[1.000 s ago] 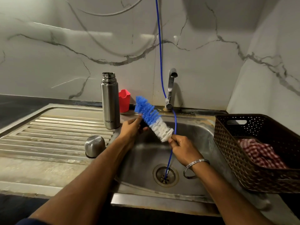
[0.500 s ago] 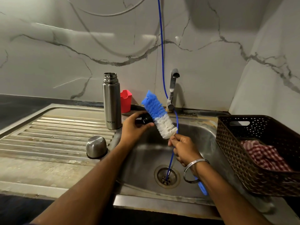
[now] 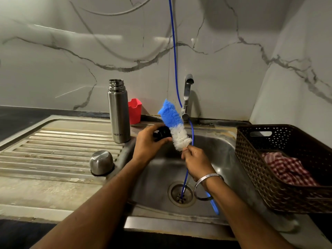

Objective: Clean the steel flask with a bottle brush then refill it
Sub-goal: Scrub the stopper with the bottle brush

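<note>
The steel flask (image 3: 118,112) stands upright and uncapped on the drainboard beside the sink. Its steel cap (image 3: 102,162) sits upside down on the drainboard nearer me. My right hand (image 3: 195,159) grips the stem of a bottle brush (image 3: 172,123) just below its blue and white bristles, which point up and to the left over the sink; the blue handle end shows below my wrist. My left hand (image 3: 149,142) holds a small black round stopper (image 3: 162,133) against the white bristles.
The steel sink (image 3: 222,159) has a drain (image 3: 181,194) with a thin blue hose running into it beside the tap (image 3: 187,97). A red cup (image 3: 134,110) stands behind the flask. A brown basket (image 3: 251,159) with a red checked cloth (image 3: 287,169) sits at the right.
The brush has tilted more upright and risen a little. My left hand has turned so the black stopper shows against the bristles. Flask and cap have not moved.
</note>
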